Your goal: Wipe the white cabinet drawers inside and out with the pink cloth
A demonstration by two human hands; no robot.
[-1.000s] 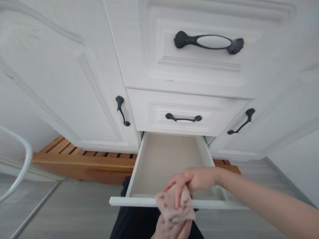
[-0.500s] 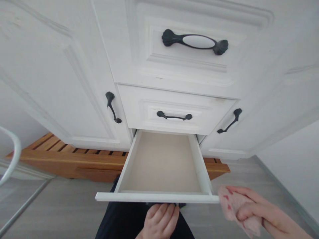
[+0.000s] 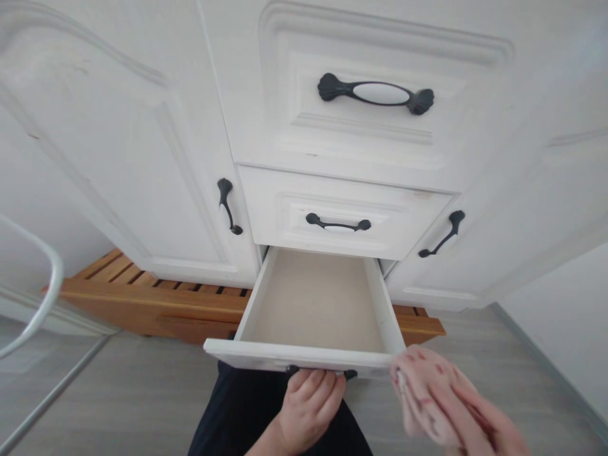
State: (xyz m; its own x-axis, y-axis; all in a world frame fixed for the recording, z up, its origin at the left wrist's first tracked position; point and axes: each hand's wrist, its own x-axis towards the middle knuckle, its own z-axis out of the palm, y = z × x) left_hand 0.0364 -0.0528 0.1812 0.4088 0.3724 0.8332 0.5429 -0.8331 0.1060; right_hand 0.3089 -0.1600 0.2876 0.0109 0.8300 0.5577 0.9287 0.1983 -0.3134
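Observation:
A white drawer (image 3: 266, 350) is pulled out, and its beige bottom shows bare. Below its front edge, my left hand (image 3: 310, 408) has its fingers wrapped round the dark drawer handle (image 3: 351, 374). A pink cloth with red spots (image 3: 412, 386) is bunched in my right hand (image 3: 475, 415), at the right end of the drawer front. The cloth touches or nearly touches that corner. My right fingers are slightly blurred and partly covered by the cloth.
A closed drawer with a dark handle (image 3: 338, 223) sits above, with a larger panel handle (image 3: 377, 93) higher up. Cabinet doors flank them. A slatted wooden bench (image 3: 156, 310) lies beneath the cabinet. A curved white tube (image 3: 54, 272) is at the left.
The drawer front now sits higher in view and shows more of its outer face. My right hand and cloth have come leftward round the front right corner. My left hand keeps the handle.

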